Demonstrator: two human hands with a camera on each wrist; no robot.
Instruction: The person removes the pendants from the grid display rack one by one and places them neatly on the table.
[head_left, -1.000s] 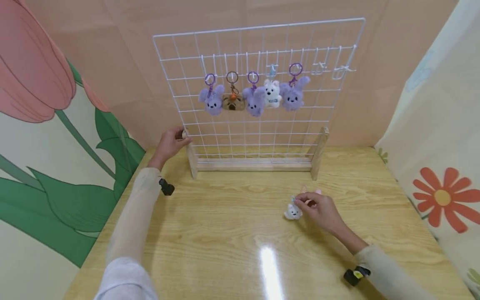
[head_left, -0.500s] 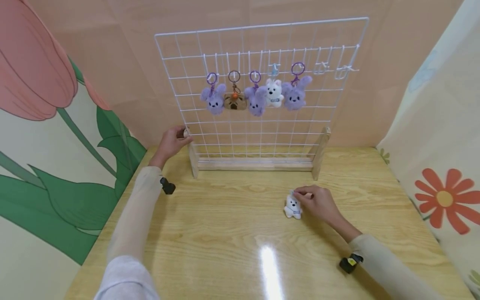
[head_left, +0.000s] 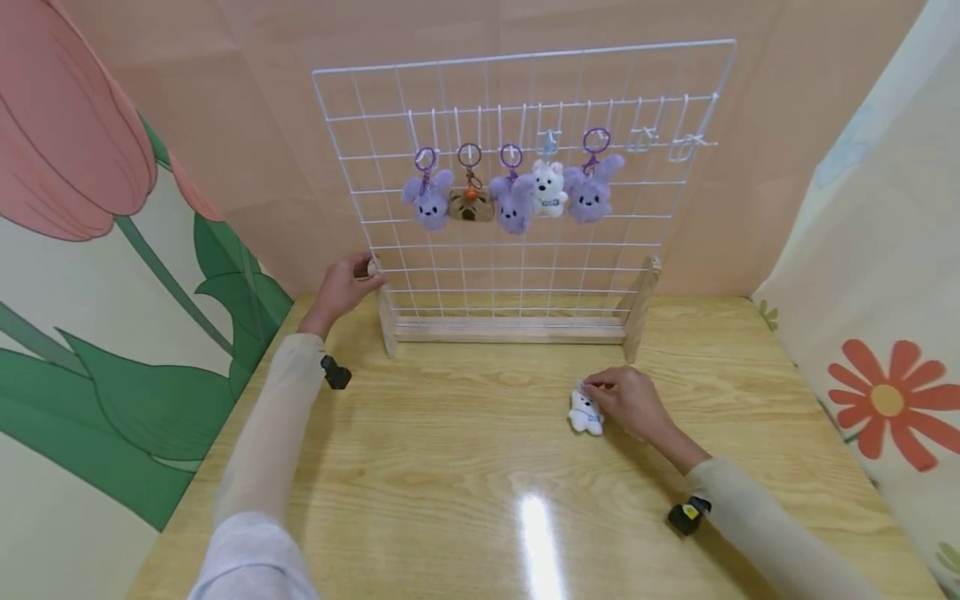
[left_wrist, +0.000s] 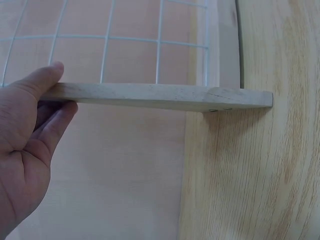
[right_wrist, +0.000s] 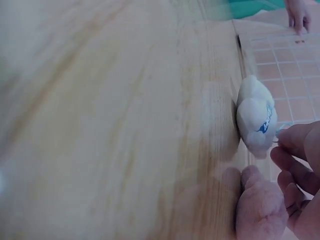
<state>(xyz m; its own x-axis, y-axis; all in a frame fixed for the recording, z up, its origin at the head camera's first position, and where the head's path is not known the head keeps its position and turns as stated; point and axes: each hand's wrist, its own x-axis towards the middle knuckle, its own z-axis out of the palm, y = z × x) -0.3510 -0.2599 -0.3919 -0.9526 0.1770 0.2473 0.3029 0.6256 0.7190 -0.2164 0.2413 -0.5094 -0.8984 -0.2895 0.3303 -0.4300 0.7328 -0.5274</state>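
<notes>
The wire grid (head_left: 525,55) looks like smooth metal under a white coating. Beneath it, the stand (head_left: 510,332) is pale matt wood; in front of the grid, the tabletop (head_left: 420,450) has a smooth wood-grain surface (glossy enough to throw back a bright streak of light). Fuzzy plush covers the purple toys (head_left: 430,207) hung on the grid, and the white toy (head_left: 585,417) before it looks soft and matt.

pink plush (right_wrist: 262,212) cut off, tabletop (right_wrist: 100,125) blurred in right wrist view
</notes>
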